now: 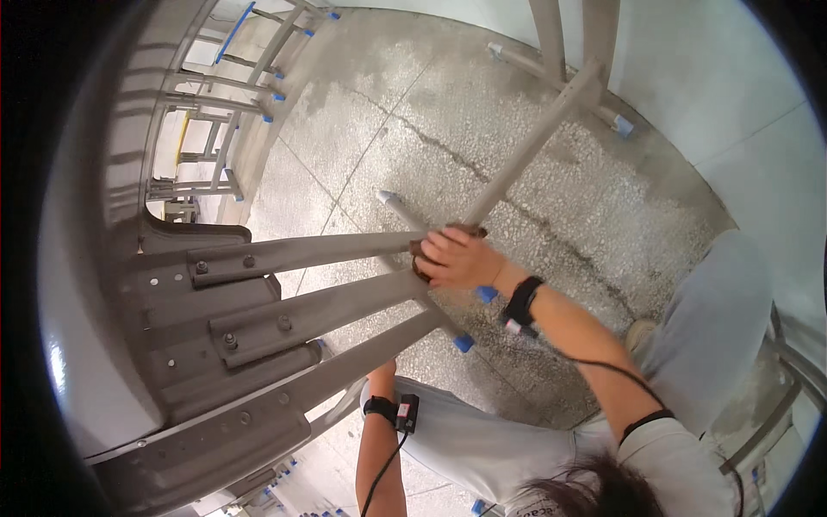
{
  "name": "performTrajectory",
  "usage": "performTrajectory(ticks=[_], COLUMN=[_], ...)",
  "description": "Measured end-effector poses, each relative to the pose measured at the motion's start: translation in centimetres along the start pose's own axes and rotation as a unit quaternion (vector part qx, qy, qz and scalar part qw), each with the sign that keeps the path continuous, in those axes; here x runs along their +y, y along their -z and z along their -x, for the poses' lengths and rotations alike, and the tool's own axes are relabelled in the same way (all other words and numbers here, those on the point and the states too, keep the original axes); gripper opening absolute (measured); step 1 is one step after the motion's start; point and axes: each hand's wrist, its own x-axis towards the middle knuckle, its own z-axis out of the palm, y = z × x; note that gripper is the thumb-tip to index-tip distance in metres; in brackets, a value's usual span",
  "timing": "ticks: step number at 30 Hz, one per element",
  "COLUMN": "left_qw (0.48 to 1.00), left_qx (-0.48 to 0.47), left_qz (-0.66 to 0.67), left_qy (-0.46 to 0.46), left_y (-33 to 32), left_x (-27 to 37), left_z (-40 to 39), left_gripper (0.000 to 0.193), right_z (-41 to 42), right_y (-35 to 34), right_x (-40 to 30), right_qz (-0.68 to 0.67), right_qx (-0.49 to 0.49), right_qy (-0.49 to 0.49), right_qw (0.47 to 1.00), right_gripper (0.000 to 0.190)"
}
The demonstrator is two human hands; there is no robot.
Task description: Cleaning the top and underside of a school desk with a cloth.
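A brown cloth (423,260) is bunched around the lower end of a grey metal desk leg (349,249). Over it lies my right hand (452,255), fingers curled on the cloth where the leg meets the floor bar. My left hand (382,371) is beside my knee, near another grey metal leg (381,349); that leg partly hides its fingers, and I cannot tell whether it holds anything. The legs are bolted to the metal underside of the desk (213,362) at the left.
A long metal crossbar (523,148) runs from my right hand to a second foot bar (530,64) by the white wall (698,84). Blue caps (463,342) cover some feet. Other desk frames (219,129) stand at upper left. My legs are bent close to the desk.
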Motion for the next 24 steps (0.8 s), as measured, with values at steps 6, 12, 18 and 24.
performTrajectory(ticks=[6,12,18,24], left_qw=[0.993,0.995,0.994,0.982], left_qx=[0.059,-0.071,0.044,0.026], left_qz=[-0.107,-0.01,0.101,0.181], left_qy=[-0.005,0.067,0.004,-0.043], left_y=[-0.1,1.2,0.6,1.3], left_x=[-1.6,0.6,-2.2,-1.6], left_z=[0.7,-0.2,-0.8,-1.1], left_gripper=[0.028,0.029,0.026,0.029], right_z=[2.6,2.7,3.3,2.4], right_y=[0.5,-2.4,-1.8,-0.8], right_x=[7.5,0.1,-5.7,-6.6], right_qz=[0.022,-0.036,-0.292,-0.286], right_qx=[0.12,0.272,0.228,0.203], right_qy=[-0.225,-0.443,-0.532,-0.492], right_qw=[0.967,0.853,0.761,0.797], right_gripper=[0.039,0.038,0.023,0.014])
